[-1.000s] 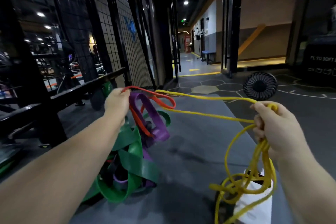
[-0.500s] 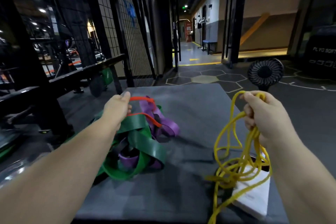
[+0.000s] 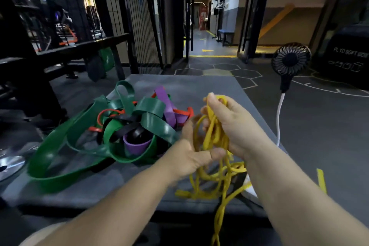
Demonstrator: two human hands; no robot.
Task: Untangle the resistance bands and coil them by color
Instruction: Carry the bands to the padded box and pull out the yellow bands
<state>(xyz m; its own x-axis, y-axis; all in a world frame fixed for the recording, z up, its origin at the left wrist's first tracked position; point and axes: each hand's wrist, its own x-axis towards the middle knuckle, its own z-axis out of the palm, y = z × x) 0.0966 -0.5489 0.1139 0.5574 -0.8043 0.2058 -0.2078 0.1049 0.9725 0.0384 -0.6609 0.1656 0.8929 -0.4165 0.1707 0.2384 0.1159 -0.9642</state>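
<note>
Yellow band (image 3: 201, 194) loops hang bunched in the fisted right hand (image 3: 235, 126); the left hand (image 3: 189, 158) clasps lower strands, fingers half hidden.

The right hand (image 3: 229, 124) grips the top of a bunched yellow band (image 3: 201, 193), while the left hand (image 3: 191, 156) holds the hanging strands just below, its thumb laid across them. The band's loose loops trail down onto a grey mat (image 3: 189, 86) and over its near edge. To the left on the mat lies a tangle of green bands (image 3: 153, 120), a purple band (image 3: 165, 104), a red band (image 3: 103, 112) and a black band (image 3: 127, 132), and a small black fan (image 3: 290, 60) stands to the right.
</note>
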